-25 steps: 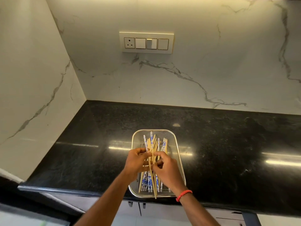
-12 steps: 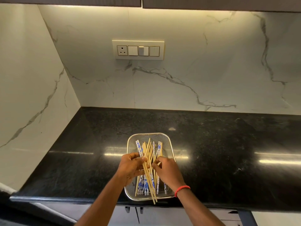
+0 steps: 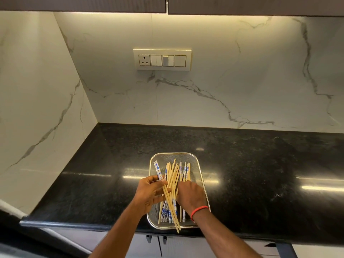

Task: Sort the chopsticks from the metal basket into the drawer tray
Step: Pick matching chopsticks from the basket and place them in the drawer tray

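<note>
A metal mesh basket [image 3: 174, 155] sits at the front edge of the black counter [image 3: 251, 164]. It holds a loose pile of chopsticks: plain wooden ones [image 3: 173, 174] and blue-and-white patterned ones [image 3: 157, 168]. My left hand [image 3: 149, 192] grips a few plain wooden chopsticks that slant down past the basket's front rim. My right hand [image 3: 189, 196], with a red band at the wrist, reaches into the pile with its fingers among the chopsticks. What its fingers hold is hidden. No drawer tray is in view.
White marble walls meet in a corner at the back left [image 3: 96, 120]. A switch and socket plate [image 3: 162, 60] is on the back wall. Dark upper cabinets [image 3: 167, 4] run overhead. Lower cabinet handles [image 3: 156, 239] show under the counter edge.
The view has tilted up, so the basket sits lower in frame. My left hand has gathered more plain chopsticks, which now slant further past the front rim. My right hand reached deeper into the pile.
</note>
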Available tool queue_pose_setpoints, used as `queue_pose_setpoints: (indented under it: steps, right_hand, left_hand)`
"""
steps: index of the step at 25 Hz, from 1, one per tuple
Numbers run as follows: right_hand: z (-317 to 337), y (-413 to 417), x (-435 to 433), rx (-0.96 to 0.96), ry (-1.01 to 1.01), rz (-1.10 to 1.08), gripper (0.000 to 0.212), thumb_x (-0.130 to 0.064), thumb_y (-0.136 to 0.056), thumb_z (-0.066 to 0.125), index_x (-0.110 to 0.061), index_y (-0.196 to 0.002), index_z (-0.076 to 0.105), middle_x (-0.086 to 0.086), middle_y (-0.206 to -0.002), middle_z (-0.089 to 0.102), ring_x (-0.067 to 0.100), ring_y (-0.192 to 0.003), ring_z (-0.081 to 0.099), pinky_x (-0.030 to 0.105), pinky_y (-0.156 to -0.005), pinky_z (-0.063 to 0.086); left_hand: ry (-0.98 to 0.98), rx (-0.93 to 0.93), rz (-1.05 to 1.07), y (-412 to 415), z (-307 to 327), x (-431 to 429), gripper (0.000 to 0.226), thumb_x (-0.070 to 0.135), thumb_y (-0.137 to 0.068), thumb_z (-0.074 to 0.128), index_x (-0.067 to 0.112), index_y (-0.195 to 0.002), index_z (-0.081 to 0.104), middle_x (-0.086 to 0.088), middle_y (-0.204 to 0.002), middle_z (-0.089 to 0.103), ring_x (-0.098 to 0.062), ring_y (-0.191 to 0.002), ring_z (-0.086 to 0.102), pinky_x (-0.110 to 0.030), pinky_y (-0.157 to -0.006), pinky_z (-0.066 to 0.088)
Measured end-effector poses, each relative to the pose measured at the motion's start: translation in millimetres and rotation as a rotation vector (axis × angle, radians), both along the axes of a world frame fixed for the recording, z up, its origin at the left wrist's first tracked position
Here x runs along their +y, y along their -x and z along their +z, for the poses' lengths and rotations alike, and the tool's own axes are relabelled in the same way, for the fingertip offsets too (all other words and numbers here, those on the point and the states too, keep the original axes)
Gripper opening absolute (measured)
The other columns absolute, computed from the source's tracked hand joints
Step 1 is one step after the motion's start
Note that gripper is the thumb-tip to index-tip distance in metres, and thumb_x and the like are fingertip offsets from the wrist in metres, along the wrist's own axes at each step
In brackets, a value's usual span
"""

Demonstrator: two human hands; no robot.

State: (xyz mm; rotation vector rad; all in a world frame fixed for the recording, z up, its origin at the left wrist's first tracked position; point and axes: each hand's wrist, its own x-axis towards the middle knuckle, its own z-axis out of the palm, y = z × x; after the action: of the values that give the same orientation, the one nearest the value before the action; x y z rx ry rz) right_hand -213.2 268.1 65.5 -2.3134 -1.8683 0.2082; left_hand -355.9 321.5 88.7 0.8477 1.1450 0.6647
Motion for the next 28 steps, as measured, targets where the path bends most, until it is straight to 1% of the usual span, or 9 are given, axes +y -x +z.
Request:
queue_pose_setpoints:
  steps: [4,6,8,10,13,16,20,25,28]
  right_hand:
    - [4,5,3,0.025,0.029,-0.027,0.014,-0.019,-0.094,0.058,-0.012,-0.099,0.069,0.007,-0.095,0.07,0.024,-0.088,0.068,0.032,-0.073,0.057]
    - [7,-2,2,0.158,0.028,-0.131,0.01,-0.024,-0.088,0.067,-0.014,-0.089,0.067,0.001,-0.082,0.067,0.018,-0.076,0.065,0.027,-0.063,0.055]
    - [11,-14,-3,0.325,0.016,-0.221,0.021,-0.031,-0.084,0.071,-0.015,-0.072,0.063,-0.005,-0.064,0.061,0.011,-0.058,0.059,0.024,-0.054,0.051]
    - [14,-26,-8,0.463,-0.038,-0.227,0.026,-0.029,-0.082,0.069,-0.013,-0.063,0.063,0.001,-0.055,0.063,0.008,-0.048,0.057,0.03,-0.057,0.06]
    - [25,-26,-20,0.608,-0.1,-0.168,0.02,-0.023,-0.081,0.066,-0.014,-0.063,0.067,0.003,-0.058,0.067,0.01,-0.051,0.061,0.03,-0.06,0.06]
    - [32,-19,-31,0.601,-0.072,-0.104,0.018,-0.026,-0.081,0.066,-0.015,-0.067,0.069,0.0,-0.061,0.067,0.005,-0.053,0.058,0.021,-0.055,0.052]
    - [42,-21,-44,0.585,-0.087,-0.15,0.017,-0.029,-0.082,0.066,-0.015,-0.072,0.07,-0.002,-0.065,0.069,0.007,-0.057,0.061,0.021,-0.055,0.052]
    - [58,-32,-72,0.318,-0.056,-0.161,0.021,-0.039,-0.088,0.059,-0.021,-0.084,0.069,-0.01,-0.069,0.063,0.002,-0.054,0.053,0.011,-0.051,0.036]
    - [58,-38,-86,0.305,-0.023,-0.207,0.024,-0.046,-0.09,0.058,-0.024,-0.088,0.068,-0.013,-0.068,0.059,0.002,-0.052,0.052,0.012,-0.049,0.033]
  left_hand:
    - [-0.002,-0.01,-0.002,-1,6,-3,0.017,0.005,-0.091,0.065,0.001,-0.108,0.065,-0.022,-0.105,0.074,-0.038,-0.093,0.074,-0.05,-0.079,0.062]
    - [-0.003,-0.027,-0.006,-1,9,-3,0.017,0.006,-0.091,0.066,0.001,-0.107,0.065,-0.022,-0.105,0.075,-0.039,-0.097,0.073,-0.052,-0.08,0.062]
    - [-0.006,-0.038,-0.012,-2,10,-3,0.018,0.006,-0.09,0.066,0.001,-0.107,0.066,-0.021,-0.104,0.075,-0.037,-0.093,0.074,-0.048,-0.076,0.063]
    - [-0.003,-0.045,-0.019,-4,11,-4,0.018,0.006,-0.09,0.067,0.001,-0.107,0.066,-0.019,-0.104,0.076,-0.034,-0.089,0.075,-0.045,-0.072,0.063]
    - [-0.009,-0.05,-0.061,-10,10,-6,0.019,0.007,-0.091,0.067,0.001,-0.109,0.067,-0.021,-0.106,0.075,-0.033,-0.088,0.075,-0.045,-0.073,0.063]
    - [-0.018,-0.048,-0.124,-21,11,-8,0.018,0.007,-0.094,0.063,0.001,-0.111,0.065,-0.023,-0.106,0.074,-0.032,-0.087,0.076,-0.041,-0.07,0.062]
    - [-0.034,-0.057,-0.191,-35,15,-9,0.02,0.007,-0.094,0.063,-0.001,-0.113,0.064,-0.021,-0.105,0.076,-0.034,-0.093,0.075,-0.043,-0.069,0.062]
    - [-0.067,-0.075,-0.312,-56,24,-15,0.015,0.006,-0.094,0.063,0.002,-0.109,0.064,-0.016,-0.106,0.077,-0.034,-0.096,0.075,-0.046,-0.071,0.062]
    - [-0.061,-0.086,-0.385,-67,23,-21,0.011,0.004,-0.093,0.065,0.003,-0.103,0.064,-0.016,-0.104,0.077,-0.032,-0.092,0.075,-0.047,-0.068,0.062]
